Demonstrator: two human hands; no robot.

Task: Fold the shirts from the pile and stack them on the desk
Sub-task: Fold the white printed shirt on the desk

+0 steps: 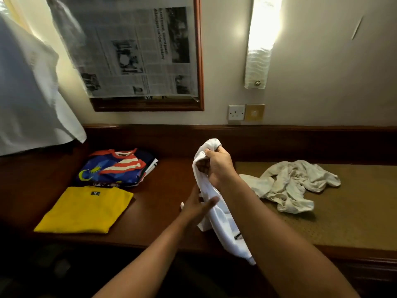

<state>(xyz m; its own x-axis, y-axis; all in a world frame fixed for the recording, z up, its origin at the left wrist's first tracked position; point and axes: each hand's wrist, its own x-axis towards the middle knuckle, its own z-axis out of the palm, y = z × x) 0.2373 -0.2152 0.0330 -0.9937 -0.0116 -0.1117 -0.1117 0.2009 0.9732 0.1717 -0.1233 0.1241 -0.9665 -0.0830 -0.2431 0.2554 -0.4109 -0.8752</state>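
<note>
right hand pinches top of white shirt | left hand flat, fingers straight, touching it | shirt looks soft, light, floppy | best held by shoulders

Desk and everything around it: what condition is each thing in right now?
White shirt: unfolded, hanging from the right hand.
Right hand: fingers gripping the shirt's top.
Left hand: fingers straight, touching the shirt.
Yellow shirt: folded flat on the desk.
Flag-print shirt: folded, topping a stack.
Cream shirt: crumpled, unfolded.
Wall lamp: lit.
</note>
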